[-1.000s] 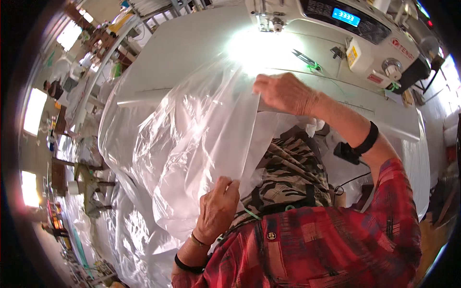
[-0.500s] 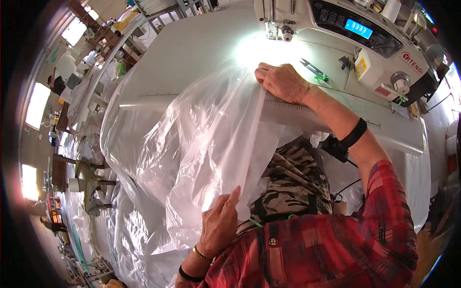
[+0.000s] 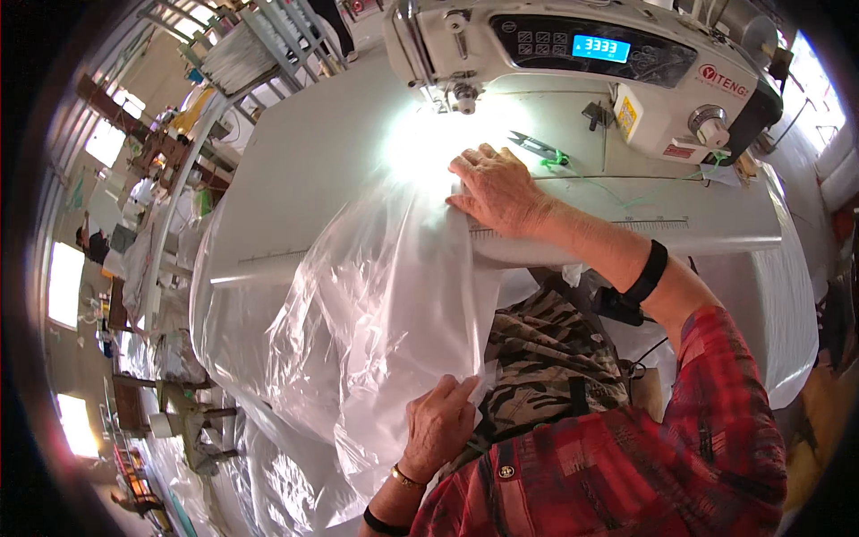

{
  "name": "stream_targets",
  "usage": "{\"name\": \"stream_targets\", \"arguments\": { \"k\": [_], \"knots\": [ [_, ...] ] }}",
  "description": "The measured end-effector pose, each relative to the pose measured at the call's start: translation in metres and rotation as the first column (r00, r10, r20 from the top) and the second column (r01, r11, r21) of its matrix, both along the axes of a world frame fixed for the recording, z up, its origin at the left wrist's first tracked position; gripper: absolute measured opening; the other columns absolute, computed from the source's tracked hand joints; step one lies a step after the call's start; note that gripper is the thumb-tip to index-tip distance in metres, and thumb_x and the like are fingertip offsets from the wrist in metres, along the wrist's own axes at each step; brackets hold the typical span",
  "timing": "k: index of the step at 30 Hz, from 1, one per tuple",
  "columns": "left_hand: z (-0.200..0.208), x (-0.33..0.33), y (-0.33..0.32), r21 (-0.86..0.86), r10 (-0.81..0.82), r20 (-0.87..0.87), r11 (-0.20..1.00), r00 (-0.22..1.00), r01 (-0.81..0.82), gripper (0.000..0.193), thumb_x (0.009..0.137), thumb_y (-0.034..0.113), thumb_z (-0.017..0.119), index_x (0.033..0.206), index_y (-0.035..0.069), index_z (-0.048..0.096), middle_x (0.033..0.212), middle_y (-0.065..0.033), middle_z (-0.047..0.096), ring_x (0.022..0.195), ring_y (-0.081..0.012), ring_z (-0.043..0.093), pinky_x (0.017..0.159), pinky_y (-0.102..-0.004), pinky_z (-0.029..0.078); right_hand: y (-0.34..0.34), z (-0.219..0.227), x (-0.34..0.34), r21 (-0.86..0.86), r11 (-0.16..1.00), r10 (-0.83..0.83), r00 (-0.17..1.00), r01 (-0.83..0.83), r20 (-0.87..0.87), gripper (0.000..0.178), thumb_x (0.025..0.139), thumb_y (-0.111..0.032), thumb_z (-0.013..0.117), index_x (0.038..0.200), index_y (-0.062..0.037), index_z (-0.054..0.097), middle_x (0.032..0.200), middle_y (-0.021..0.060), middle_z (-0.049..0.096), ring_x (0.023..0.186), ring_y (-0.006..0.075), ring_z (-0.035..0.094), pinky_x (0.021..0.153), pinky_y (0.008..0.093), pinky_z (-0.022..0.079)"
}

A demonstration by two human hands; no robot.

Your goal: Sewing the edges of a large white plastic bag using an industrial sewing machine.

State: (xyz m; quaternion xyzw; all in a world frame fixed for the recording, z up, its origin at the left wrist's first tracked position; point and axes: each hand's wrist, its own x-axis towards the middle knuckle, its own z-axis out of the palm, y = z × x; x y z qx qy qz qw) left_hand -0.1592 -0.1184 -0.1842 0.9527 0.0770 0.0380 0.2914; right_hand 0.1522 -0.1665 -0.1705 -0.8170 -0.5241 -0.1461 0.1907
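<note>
One plastic sheet | left hand: pinching | right hand: loosely spread, touching

the right hand is lying palm down well ahead of the body, its fingers slightly parted and its thumb standing off on the near side. the right forearm is slanting forward and inward from a bent elbow. the left hand is resting nearer the torso, its back facing up, its fingers bending and pointing forward and rightward; the left forearm is angling in behind it.
</note>
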Motion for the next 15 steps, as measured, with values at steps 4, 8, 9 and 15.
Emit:
{"name": "stream_targets", "arguments": {
  "k": [4,8,9,15],
  "knots": [
    [0.003,0.022,0.011,0.073,-0.036,0.046,0.997,0.998,0.033,0.028,0.075,0.005,0.059,0.102,0.007,0.066,0.078,-0.0093,0.055,0.068,-0.0291,0.061,0.059,-0.0390,0.048,-0.004,0.003,0.000,-0.086,0.996,-0.017,0.998,0.012,-0.056,0.043,0.093,-0.042,0.053,0.107,-0.0021,0.057,0.104,0.0130,0.057,0.105,0.0277,0.053,0.092,0.0438,0.041],
    [0.011,0.048,0.026,0.140,-0.054,0.121,0.989,0.991,0.037,0.024,0.074,0.005,0.059,0.097,0.006,0.066,0.075,-0.0099,0.054,0.065,-0.0298,0.060,0.056,-0.0389,0.046,-0.002,-0.002,0.002,-0.078,0.997,-0.028,0.991,0.018,-0.134,0.044,0.094,-0.043,0.050,0.103,0.0001,0.057,0.107,0.0171,0.056,0.108,0.0320,0.051,0.096,0.0492,0.037],
    [0.014,0.055,0.029,0.154,-0.052,0.127,0.988,0.991,0.032,0.022,0.074,0.005,0.059,0.095,0.006,0.066,0.074,-0.0101,0.054,0.065,-0.0300,0.059,0.056,-0.0392,0.046,-0.002,-0.004,0.002,-0.135,0.990,-0.047,0.986,0.025,-0.159,0.044,0.094,-0.043,0.050,0.103,0.0001,0.057,0.107,0.0171,0.056,0.108,0.0320,0.051,0.096,0.0492,0.037],
    [0.030,0.106,0.041,0.223,-0.054,0.253,0.975,0.966,-0.003,0.015,0.073,0.004,0.057,0.085,0.003,0.067,0.071,-0.0132,0.057,0.063,-0.0327,0.059,0.056,-0.0404,0.046,-0.002,-0.006,0.006,-0.017,1.000,-0.022,0.992,0.020,-0.126,0.041,0.092,-0.039,0.054,0.099,0.0014,0.057,0.113,0.0198,0.052,0.109,0.0370,0.049,0.094,0.0513,0.037]
  ]
}}
